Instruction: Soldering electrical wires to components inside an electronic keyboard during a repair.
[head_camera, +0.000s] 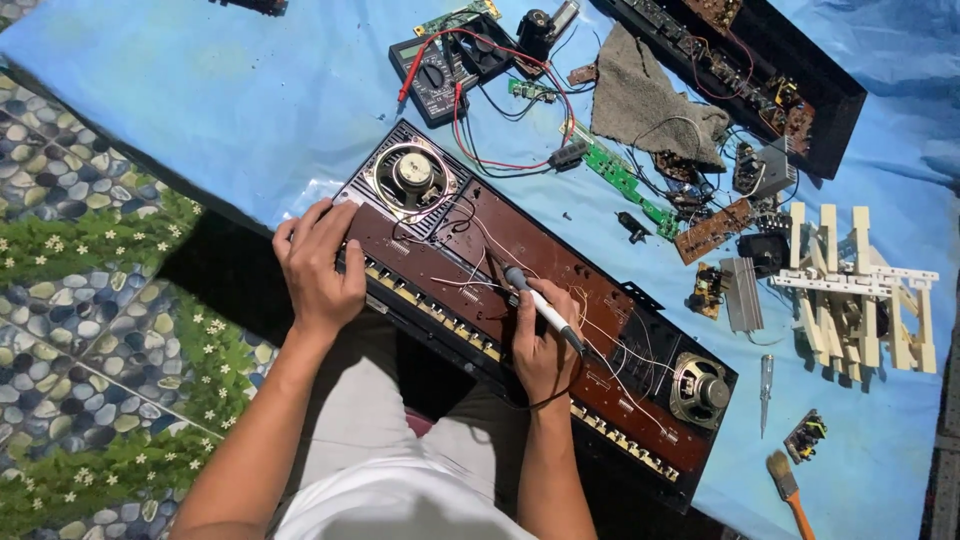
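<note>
On the blue sheet (250, 110), right in front of the person, lies a long opened keyboard case (520, 300), set slantwise from upper left to lower right. Its brown board (560, 265) shows inside, with thin white wires (470, 240) running over it. A round speaker (412, 177) sits at each end.

The right hand (543, 345) rests on the near edge of the board. Its fingers are curled tight around a soldering iron (545, 310), held like a pen. The iron's tip points up and to the left and sits on the brown board. A dark cord runs from it around the wrist. The right forearm comes straight up from the bottom of the view.

The left hand (318, 265) lies flat on the left end of the case, just beside the speaker. Its fingers are spread and pressed down, holding nothing. The left arm reaches up from the lower left, bent a little.

Farther off are a black meter (432, 68) with red wires, a grey rag (650, 100), a green circuit strip (625, 182), white plastic frames (860, 285) and a small brush (788, 485).
</note>
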